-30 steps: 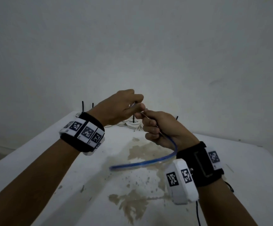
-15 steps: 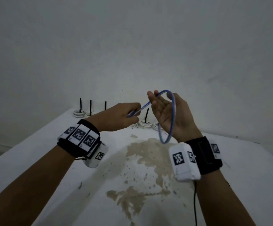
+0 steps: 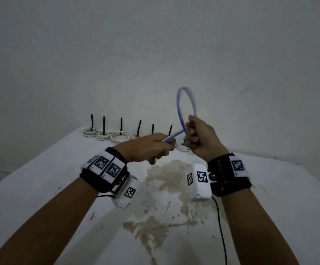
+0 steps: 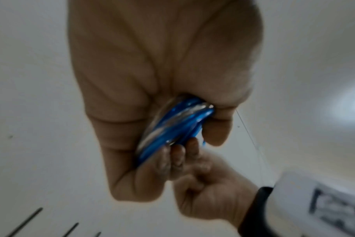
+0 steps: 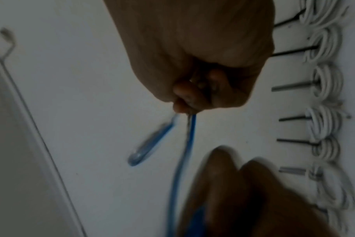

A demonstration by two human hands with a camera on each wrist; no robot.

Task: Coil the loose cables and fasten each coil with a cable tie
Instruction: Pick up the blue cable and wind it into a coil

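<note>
The right hand (image 3: pixel 203 139) is fisted around a blue cable (image 3: pixel 186 109), whose loop stands up above the knuckles. Just beside it the left hand (image 3: pixel 147 148) pinches the cable's straight run. No lettering is readable; wrist bands (image 3: pixel 105 166) carry only square black-and-white code markers, and tied white coils (image 3: pixel 120 136) line the table's (image 3: pixel 40 175) far edge.

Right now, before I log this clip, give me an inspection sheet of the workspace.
Surface: white table with a brown stain.
Job's things: blue cable looped upright; white coils with black cable ties along the far edge.
Clutter: nothing seen.
Grippers: left hand pinches the cable's free length; right hand grips the loop's base.
Cables: black lead from the right wrist camera.
Surroundings: plain white wall.
</note>
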